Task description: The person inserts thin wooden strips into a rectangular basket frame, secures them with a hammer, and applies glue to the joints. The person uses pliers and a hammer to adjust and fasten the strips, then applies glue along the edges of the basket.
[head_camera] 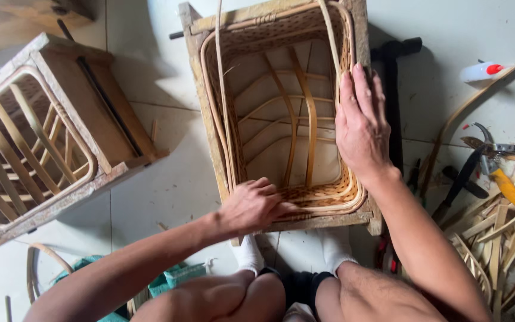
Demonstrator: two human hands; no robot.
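Item 1: pale tiled floor [168, 197], carrying everything below.

Item 2: square wooden frame mould [201, 89] straight ahead of your knees, holding a half-woven tan rattan basket [329, 191] with curved ribs across its open middle.

Item 3: second wooden frame with a ribbed rattan basket [43, 137], tilted, well apart at your left.

Item 4: heap of loose rattan strips [502, 238] at your right, beside black-handled cutters [478, 155] and a white bottle with a red cap [483, 71].

Item 5: your right hand [362, 128], laid flat on the basket's right rim, fingers extended, a thin rattan strand [329, 36] touching its fingertips; its grip is released.

Item 6: your left hand [254, 206], at the basket's near rim, fingers curled and pinching the woven edge.
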